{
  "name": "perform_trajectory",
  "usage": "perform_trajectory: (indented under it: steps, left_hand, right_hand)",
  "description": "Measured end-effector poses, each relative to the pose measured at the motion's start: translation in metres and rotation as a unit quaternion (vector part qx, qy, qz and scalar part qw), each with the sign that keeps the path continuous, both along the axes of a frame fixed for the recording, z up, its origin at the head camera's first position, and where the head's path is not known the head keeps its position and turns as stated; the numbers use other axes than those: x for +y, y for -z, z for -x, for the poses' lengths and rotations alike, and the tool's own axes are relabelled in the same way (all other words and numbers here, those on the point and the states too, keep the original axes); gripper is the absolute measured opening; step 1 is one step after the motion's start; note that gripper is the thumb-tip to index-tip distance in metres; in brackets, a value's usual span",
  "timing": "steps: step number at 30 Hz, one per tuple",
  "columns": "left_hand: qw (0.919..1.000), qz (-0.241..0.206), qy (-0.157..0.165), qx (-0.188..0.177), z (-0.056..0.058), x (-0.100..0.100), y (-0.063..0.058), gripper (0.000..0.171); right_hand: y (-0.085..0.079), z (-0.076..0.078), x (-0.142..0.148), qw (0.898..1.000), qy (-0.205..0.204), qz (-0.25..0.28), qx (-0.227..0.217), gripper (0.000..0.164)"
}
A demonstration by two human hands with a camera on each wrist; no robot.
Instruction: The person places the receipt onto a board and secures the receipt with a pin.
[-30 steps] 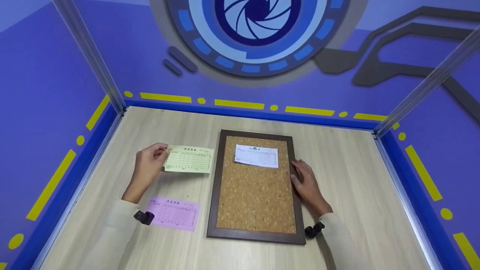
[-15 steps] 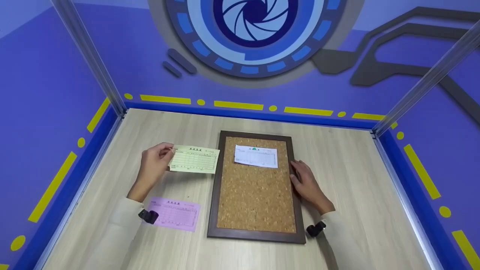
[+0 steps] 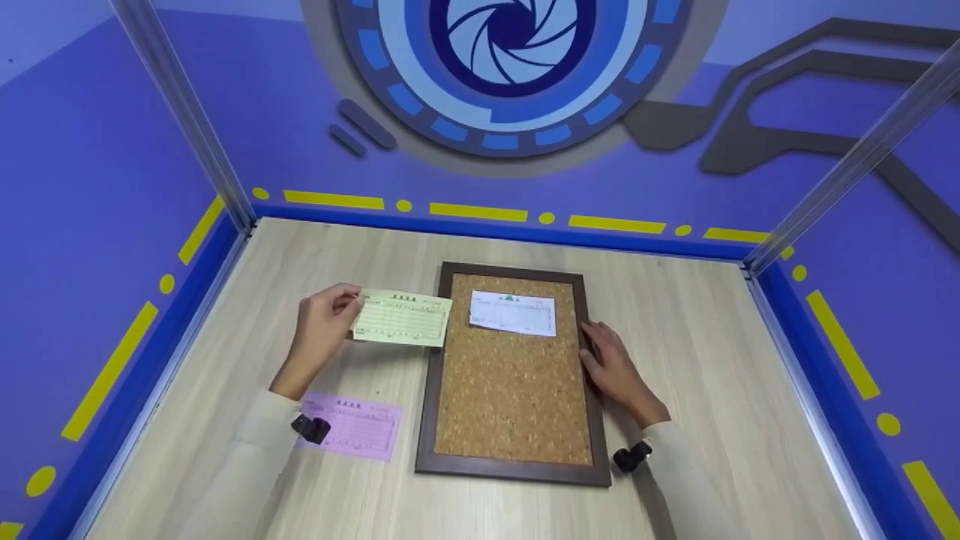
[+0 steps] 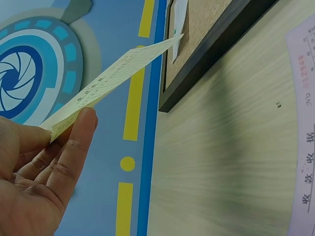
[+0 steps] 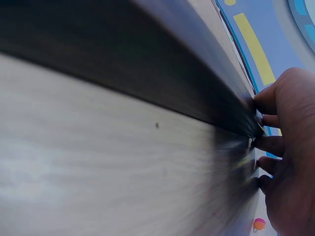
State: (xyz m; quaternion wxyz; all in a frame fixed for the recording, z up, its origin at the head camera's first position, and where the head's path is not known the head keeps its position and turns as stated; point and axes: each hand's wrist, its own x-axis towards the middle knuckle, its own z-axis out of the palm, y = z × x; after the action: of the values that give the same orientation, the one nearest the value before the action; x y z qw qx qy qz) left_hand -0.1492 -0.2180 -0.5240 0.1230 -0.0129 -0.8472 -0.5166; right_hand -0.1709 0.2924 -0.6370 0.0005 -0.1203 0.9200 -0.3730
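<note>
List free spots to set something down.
Free: lower half of the rectangular brown-framed cork board, below the white paper slip; pale wood tabletop between right hand and blue right wall. Crowded: board's left, left hand holding green paper slip near purple paper slip.

Blue-purple walls (image 3: 262,82) — marked with a ringed aperture emblem (image 3: 512,75) and yellow dashes (image 3: 478,212) — meet at metal posts (image 3: 185,112) along three sides of a wood-grain table (image 3: 697,337).

The left hand (image 4: 42,184) pinches a pale yellow slip (image 4: 115,76) near the dark-framed corkboard (image 4: 201,23).
</note>
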Motion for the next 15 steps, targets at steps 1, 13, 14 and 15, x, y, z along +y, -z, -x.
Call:
perform_trajectory:
  steps: [1, 13, 14, 15]
  left_hand:
    - [1.0000, 0.000, 0.000, 0.001, 0.000, 0.001, 0.000, 0.020]
    - [0.9995, -0.026, 0.014, 0.007, 0.005, 0.013, 0.002, 0.020]
    - [0.9995, -0.027, 0.014, 0.008, 0.005, 0.013, 0.002, 0.019]
    - [0.9995, -0.028, 0.014, 0.010, 0.005, 0.014, 0.002, 0.019]
  right_hand:
    - [0.000, 0.000, -0.001, 1.000, 0.000, 0.000, 0.000, 0.056]
    - [-0.012, -0.010, -0.023, 0.998, -0.010, 0.042, 0.041, 0.052]
    - [-0.013, -0.010, -0.025, 0.998, -0.013, 0.047, 0.044, 0.051]
    - [-0.014, -0.010, -0.028, 0.997, -0.016, 0.051, 0.047, 0.051]
